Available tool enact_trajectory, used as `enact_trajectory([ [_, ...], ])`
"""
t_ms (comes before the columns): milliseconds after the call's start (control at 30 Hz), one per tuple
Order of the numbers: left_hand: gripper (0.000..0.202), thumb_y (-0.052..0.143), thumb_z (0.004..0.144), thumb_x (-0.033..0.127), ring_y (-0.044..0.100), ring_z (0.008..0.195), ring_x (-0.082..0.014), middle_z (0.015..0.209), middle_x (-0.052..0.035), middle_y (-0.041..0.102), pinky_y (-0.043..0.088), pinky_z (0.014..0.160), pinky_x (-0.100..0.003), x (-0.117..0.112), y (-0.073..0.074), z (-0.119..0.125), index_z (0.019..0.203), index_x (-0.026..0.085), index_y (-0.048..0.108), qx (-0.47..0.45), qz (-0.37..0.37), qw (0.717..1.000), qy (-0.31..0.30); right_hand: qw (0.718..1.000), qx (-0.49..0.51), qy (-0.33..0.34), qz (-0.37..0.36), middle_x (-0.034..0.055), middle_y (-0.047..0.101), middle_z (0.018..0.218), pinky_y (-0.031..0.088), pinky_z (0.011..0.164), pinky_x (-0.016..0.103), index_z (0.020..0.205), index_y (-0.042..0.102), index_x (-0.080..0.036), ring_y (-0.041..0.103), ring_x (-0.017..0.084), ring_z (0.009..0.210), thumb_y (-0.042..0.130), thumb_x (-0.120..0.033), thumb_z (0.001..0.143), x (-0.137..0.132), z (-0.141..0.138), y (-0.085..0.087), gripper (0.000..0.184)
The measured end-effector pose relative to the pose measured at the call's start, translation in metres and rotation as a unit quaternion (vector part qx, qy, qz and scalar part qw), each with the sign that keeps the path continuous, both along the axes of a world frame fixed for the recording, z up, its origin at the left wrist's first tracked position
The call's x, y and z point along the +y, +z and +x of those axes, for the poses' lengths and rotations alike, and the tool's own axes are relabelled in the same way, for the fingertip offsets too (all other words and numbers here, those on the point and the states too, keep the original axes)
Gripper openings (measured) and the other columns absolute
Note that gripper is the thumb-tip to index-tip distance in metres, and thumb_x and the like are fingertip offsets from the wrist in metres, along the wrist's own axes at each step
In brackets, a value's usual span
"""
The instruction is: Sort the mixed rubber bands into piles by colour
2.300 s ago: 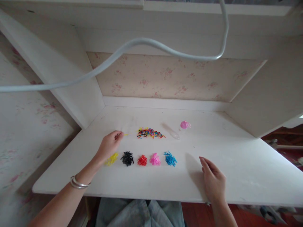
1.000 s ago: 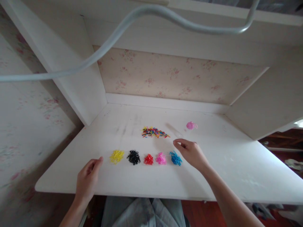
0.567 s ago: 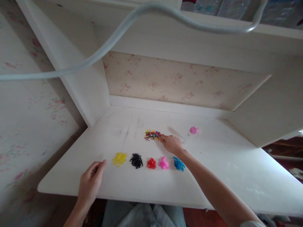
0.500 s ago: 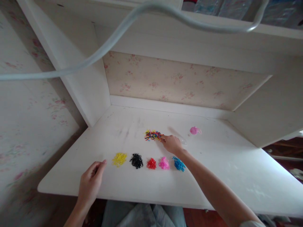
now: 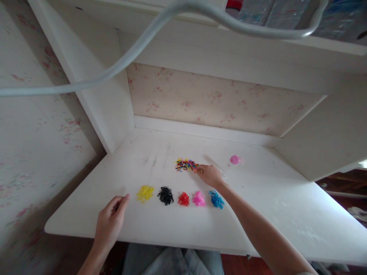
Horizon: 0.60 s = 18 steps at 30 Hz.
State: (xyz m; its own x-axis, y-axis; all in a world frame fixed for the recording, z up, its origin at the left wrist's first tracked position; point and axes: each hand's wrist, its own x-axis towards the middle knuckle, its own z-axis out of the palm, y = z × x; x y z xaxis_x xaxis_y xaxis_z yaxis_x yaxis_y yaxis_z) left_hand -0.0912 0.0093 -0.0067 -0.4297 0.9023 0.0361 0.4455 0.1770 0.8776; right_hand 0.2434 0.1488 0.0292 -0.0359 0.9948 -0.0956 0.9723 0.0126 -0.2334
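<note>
The right hand (image 5: pixel 210 175) is narrowed to a pinch at the edge of the mixed band pile (image 5: pixel 186 165), on the middle of the desk (image 5: pixel 272 206). The left hand (image 5: pixel 110 223) rests loosely curled and empty. The blue heap (image 5: pixel 216 199) may be scattered by the forearm above it.

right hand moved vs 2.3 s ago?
Yes. The right hand left the front edge of the desk, right of the blue pile, and went farther in and leftward. Its fingertips are now at the right end of the mixed pile.
</note>
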Motion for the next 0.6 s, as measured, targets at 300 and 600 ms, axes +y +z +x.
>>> enact_trajectory([
  [300,0.037,0.050,0.078,0.051,0.035,0.051,-0.0089,0.052,0.0059,0.033,0.030,0.048,-0.018,-0.001,-0.001,0.000,0.061,0.018,0.050,0.014,-0.001,1.000,-0.004,0.982,0.178,-0.057,0.001,-0.0012,0.062,0.062,0.030,0.045,0.019,0.094,0.072,-0.020,0.048,0.009,0.049,0.050,-0.042,0.077,-0.005,0.018,-0.014,0.036],
  [600,0.035,0.050,0.078,0.049,0.034,0.050,-0.0089,0.051,0.0059,0.033,0.029,0.047,-0.017,-0.001,0.000,0.001,0.061,0.018,0.050,0.021,-0.001,1.000,-0.001,0.976,0.203,-0.072,0.012,-0.0025,0.056,0.051,0.027,0.044,0.019,0.087,0.074,-0.018,0.043,0.008,0.044,0.053,-0.039,0.073,-0.002,0.031,-0.029,0.033],
])
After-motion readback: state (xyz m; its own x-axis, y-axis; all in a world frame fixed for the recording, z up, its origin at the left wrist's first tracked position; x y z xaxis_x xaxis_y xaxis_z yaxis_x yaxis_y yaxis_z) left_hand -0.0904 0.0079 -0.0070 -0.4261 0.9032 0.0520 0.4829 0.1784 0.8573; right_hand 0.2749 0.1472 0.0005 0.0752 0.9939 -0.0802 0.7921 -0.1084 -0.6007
